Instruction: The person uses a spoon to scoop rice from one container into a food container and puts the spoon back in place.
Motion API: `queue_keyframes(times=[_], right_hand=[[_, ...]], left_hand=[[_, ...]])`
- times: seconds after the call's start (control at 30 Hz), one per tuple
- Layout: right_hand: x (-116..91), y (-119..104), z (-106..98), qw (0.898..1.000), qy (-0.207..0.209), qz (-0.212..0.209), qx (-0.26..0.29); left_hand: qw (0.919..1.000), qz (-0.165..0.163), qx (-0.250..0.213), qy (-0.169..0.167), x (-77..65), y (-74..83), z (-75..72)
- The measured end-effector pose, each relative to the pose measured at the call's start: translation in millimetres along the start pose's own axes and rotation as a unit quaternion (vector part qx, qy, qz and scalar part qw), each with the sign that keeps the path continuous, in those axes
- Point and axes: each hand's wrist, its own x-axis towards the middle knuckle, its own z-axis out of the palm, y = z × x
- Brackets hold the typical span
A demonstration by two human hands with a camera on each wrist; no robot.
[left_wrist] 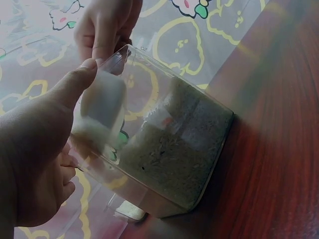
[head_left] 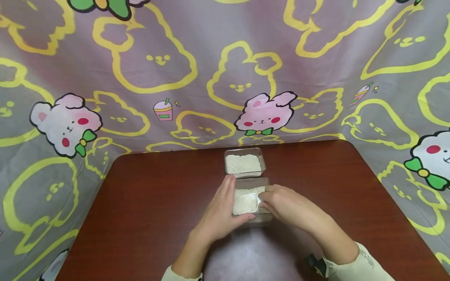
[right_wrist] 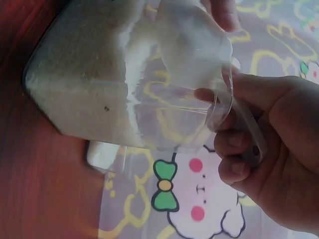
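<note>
In the head view, a clear rectangular container (head_left: 259,224) of pale rice stands near the table's front edge. My left hand (head_left: 219,212) grips its left side, fingers along the wall and thumb across the near side. My right hand (head_left: 281,201) grips the handle of a white scoop (right_wrist: 194,45), with fingers curled round it in the right wrist view. Level rice (head_left: 245,203) fills the scoop, which sits within the container's opening near my left thumb. More rice (left_wrist: 172,154) shows through the container's wall in the left wrist view.
Directly behind stands a second clear container (head_left: 245,174), also with rice in it. Both rest on a dark red-brown table (head_left: 158,203). A patterned cloth (head_left: 200,78) hangs behind the table and along its sides.
</note>
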Motion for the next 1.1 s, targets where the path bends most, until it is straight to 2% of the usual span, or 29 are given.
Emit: queue_keyframes(times=[0.2, 0.33, 0.53, 0.8, 1.1], right_hand=[[-12.3, 1.4, 3.6, 0.997, 0.069, 0.034, 0.016], [-18.5, 5.3, 9.0, 0.994, 0.097, 0.049, 0.03], [-26.0, 12.5, 18.0, 0.989, 0.124, 0.064, 0.052], [-40.5, 11.4, 16.6, 0.983, 0.154, 0.077, 0.061], [-35.4, 14.3, 10.3, 0.984, 0.16, 0.06, 0.055]], left_hand=[[0.9999, -0.005, 0.007, 0.007, -0.9, -3.5, -1.1], [0.9999, -0.009, 0.009, 0.006, -1.3, -6.4, -1.5], [0.9999, -0.013, 0.007, 0.001, -0.5, -7.2, 0.9], [0.9999, 0.0, 0.005, -0.009, -1.6, -1.5, 5.3], [0.9994, -0.001, 0.033, -0.013, 1.2, 1.7, -5.1]])
